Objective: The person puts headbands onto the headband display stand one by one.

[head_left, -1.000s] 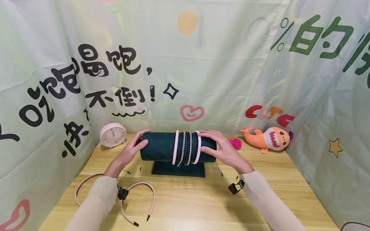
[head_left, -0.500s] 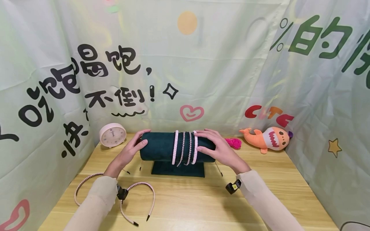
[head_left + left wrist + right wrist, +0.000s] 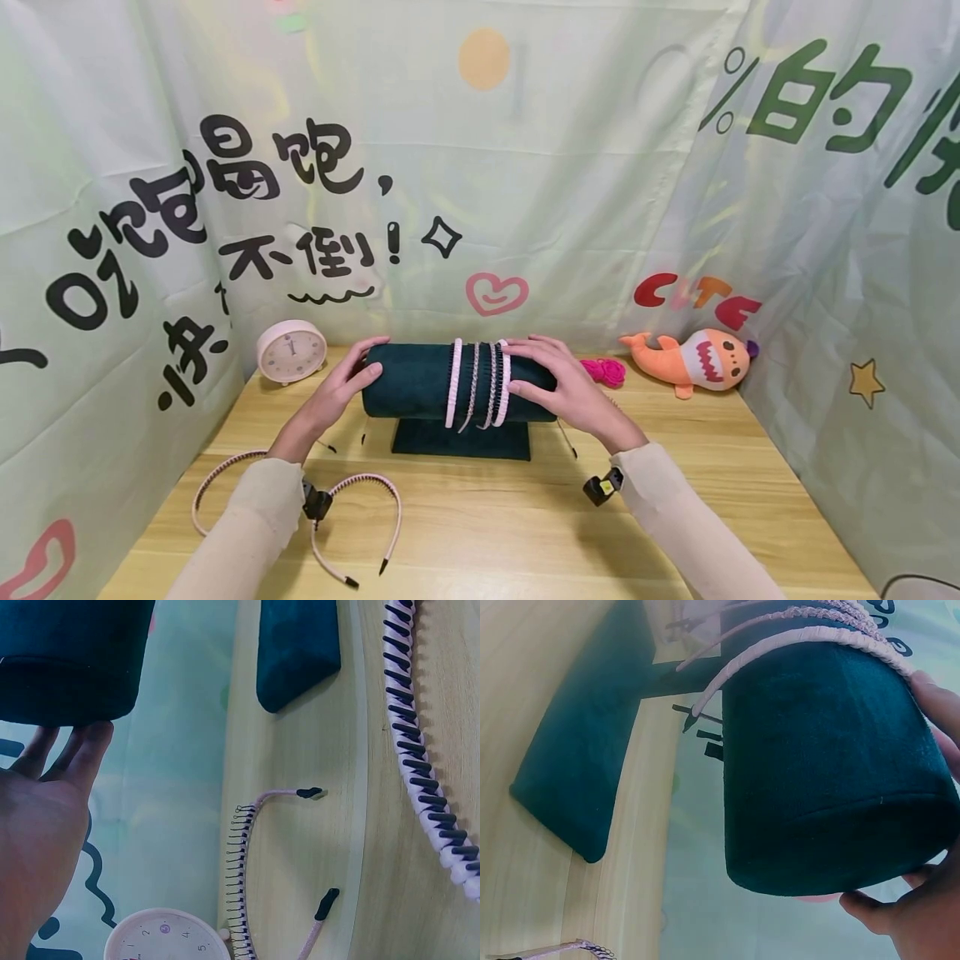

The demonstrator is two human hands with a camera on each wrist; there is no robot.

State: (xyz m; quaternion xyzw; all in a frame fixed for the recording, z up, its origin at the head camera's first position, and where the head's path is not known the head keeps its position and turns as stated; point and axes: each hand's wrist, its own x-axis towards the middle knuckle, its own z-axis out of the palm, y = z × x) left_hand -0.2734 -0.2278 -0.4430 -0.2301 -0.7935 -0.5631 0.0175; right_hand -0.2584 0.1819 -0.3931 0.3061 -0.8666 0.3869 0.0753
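A dark green velvet roll stand (image 3: 408,379) lies crosswise on its flat base (image 3: 461,440). Around the roll sit a thick pink headband (image 3: 453,383), two thin braided headbands (image 3: 472,387), and a second thick pink headband (image 3: 504,400) at the right. My left hand (image 3: 343,383) grips the roll's left end, thumb in front; the left wrist view shows fingertips against that end. With curved fingers over the roll and thumb in front, my right hand (image 3: 573,387) holds the right-hand pink headband, close beside the thin ones. Its far side is hidden.
Pink headbands with dark tips lie at the front left, one (image 3: 397,508) partly behind my left sleeve. More headband tips (image 3: 574,452) show beside the stand. A pink clock (image 3: 291,352), magenta flower-like item (image 3: 604,372) and orange plush shark (image 3: 693,358) stand along the back curtain.
My right hand has moved slightly left along the roll, and the right-hand pink headband has slid left toward the thin ones. My left hand has stayed on the roll's end.
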